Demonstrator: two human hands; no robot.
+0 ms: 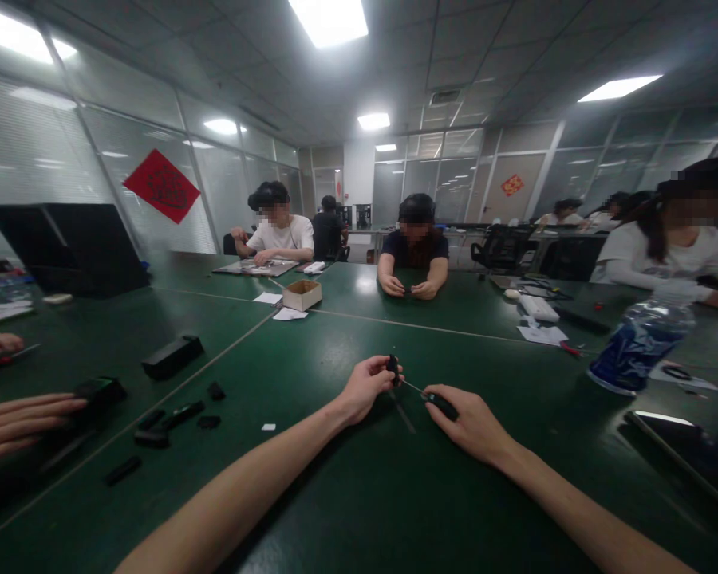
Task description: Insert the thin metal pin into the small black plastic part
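Observation:
My left hand [368, 387] is closed in a pinch around a small black part [392, 367], held just above the green table [311, 478]. My right hand [470, 422] is closed on the black handle of a thin screwdriver [436, 399]. Its metal shaft points left and its tip meets the small part. Both forearms reach in from the bottom edge, and the hands sit close together near the table's middle.
Loose black parts [173, 414] and a black block [172, 355] lie to the left, near another person's hands [17, 418]. A small cardboard box [302, 294] stands farther back. A water bottle [637, 343] and a dark tablet [688, 450] sit at right. Other people sit around the table.

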